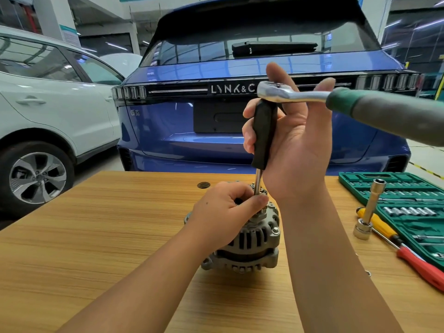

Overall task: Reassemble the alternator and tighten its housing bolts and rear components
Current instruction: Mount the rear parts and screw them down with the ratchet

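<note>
Your left hand [225, 207] is curling down over the top of the alternator [247, 239], fingers pinching at the foot of the driver shaft [258, 182], probably to steady the tip on a rear fastener and to keep the housing from turning. What exactly the fingertips are pinching is hidden under your knuckles.

The alternator is sitting on the wooden surface [96, 236], just right of centre and between your forearms. It is showing a grey cast housing with slotted vents around the upper shell, a darker band at the middle seam, mounting ears low on the left, and a bolt head on its right shoulder.

Your right hand [290, 140] is gripping the black driver handle [263, 133] upright, directly above the alternator, with a ratchet [278, 91] seated on the handle's top and its green-and-grey handle running out to the right. This seems to be a way of adding turning leverage.

Further right, a socket on an extension [370, 210] is standing upright beside a yellow and red screwdriver [403, 246] and the open green socket case [408, 200], all within easy reach.
</note>
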Demonstrator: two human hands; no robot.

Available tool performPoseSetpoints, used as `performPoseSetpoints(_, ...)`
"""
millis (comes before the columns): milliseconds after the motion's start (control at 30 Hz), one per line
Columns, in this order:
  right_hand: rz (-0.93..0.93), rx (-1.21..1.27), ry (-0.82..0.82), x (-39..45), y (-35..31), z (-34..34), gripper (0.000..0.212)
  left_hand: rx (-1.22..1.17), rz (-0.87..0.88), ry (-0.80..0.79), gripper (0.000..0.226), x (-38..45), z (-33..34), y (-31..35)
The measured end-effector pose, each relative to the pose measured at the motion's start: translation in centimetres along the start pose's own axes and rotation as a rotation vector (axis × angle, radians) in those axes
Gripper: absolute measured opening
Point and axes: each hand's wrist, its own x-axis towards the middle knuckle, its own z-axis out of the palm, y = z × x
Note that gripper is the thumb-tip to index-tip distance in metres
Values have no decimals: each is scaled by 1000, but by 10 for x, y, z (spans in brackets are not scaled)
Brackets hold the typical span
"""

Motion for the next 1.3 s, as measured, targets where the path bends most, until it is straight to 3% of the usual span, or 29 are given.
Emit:
performPoseSetpoints(133,-73,-183,200,-4,-3,6,22,9,12,-10,24,0,1,0)
performPoseSetpoints(200,-116,-254,300,-5,-5,6,19,19,31,-5,24,0,0,0)
performPoseSetpoints(267,-73,-243,282,-4,-8,1,21,15,25,-2,24,0,0,0)
performPoseSetpoints(333,30,-133,129,-1,-9,-3,5,11,16,-4,24,0,0,-2)
performPoseSetpoints(433,68,-47,45,0,-5,-5,21,14,-6,-3,26,1,1,-4)
performPoseSetpoints(633,-148,-235,59,-3,3,4,35,28,3,-5,24,2,1,-3)
performPoseSetpoints(900,-4,-4,4,-2,-3,1,51,-2,9,4,25,1,1,-4)
performPoseSetpoints(1033,44,-111,122,-1,-8,5,19,4,14,-5,24,1,1,-4)
performPoseSetpoints(1167,-118,-298,353,-7,-6,5,17,-1,29,-20,20,0,0,-4)
performPoseSetpoints(1300,-104,-274,231,-4,-8,1,11,4,5,-6,22,2,1,-4)
